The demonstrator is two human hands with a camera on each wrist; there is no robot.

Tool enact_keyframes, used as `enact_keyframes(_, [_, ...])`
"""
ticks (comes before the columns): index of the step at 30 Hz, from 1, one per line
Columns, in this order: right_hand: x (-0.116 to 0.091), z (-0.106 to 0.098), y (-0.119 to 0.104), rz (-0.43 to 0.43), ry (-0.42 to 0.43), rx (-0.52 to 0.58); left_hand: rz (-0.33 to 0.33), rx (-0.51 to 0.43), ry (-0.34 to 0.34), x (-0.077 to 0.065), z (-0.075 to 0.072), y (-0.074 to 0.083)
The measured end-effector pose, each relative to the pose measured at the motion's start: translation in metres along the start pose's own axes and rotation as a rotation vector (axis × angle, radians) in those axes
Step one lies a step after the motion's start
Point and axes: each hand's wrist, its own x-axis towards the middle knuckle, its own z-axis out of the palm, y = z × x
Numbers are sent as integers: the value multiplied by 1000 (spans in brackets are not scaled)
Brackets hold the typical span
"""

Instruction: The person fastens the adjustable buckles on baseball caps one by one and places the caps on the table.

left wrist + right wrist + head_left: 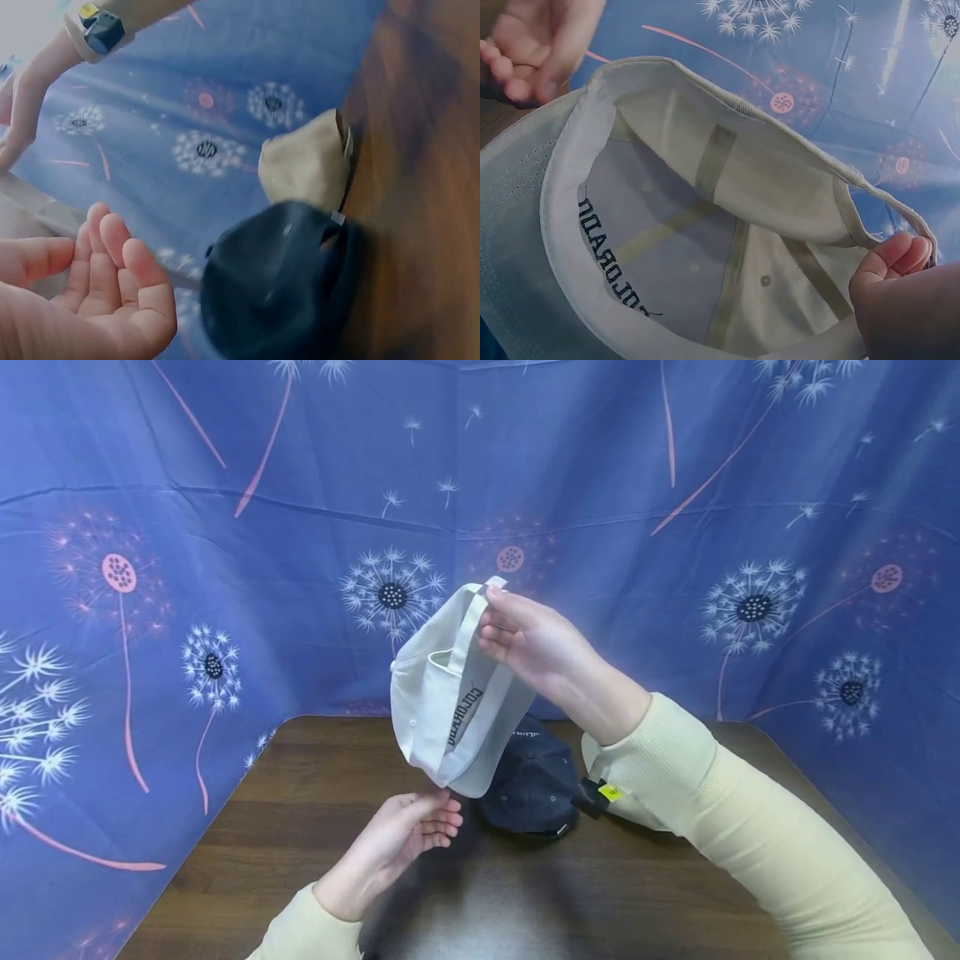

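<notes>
A white baseball cap (420,693) hangs tilted above the table, its inside turned towards me and showing dark "COLORADO" lettering. My right hand (536,639) pinches the cap's back strap; the right wrist view shows those fingers (900,255) curled round the strap. Just below the cap's lower edge is my left hand (408,835), fingers loosely bent. Whether its fingertips touch the cap I cannot tell. Behind the white cap, a dark navy cap (528,789) sits on the table. A beige cap (307,161) lies beside the navy one, partly hidden by my right sleeve in the head view.
The brown wooden table (300,860) is bounded at the back and sides by a blue dandelion-print cloth (300,568). A black device with a yellow label (609,793) is strapped at my right wrist.
</notes>
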Motion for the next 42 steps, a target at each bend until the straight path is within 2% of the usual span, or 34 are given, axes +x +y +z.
enact_keyframes(3, [1,2,1,-8,-13,-30,-79,-134,-61,2,3,-5])
enact_keyframes(6, [2,3,2,-16,-22,-45,-139,-254,-67,4,4,-9])
enact_keyframes(11, [3,5,4,-16,-35,-34,-165,-401,-39,7,2,-13])
enact_keyframes(14, [2,5,5,-13,-45,-38,-171,-455,-51,10,1,-15])
enact_keyframes(21, [-3,5,8,-3,-73,-50,-205,-498,-99,14,1,-19])
enact_keyframes(30, [-11,1,11,19,-126,-77,-173,-530,-25,15,-12,-16])
enact_keyframes(34, [-15,-1,13,9,-155,-97,-151,-539,-13,16,-22,-13])
enact_keyframes(42, [-22,-10,20,-15,-180,-198,-139,-609,72,20,-46,-1])
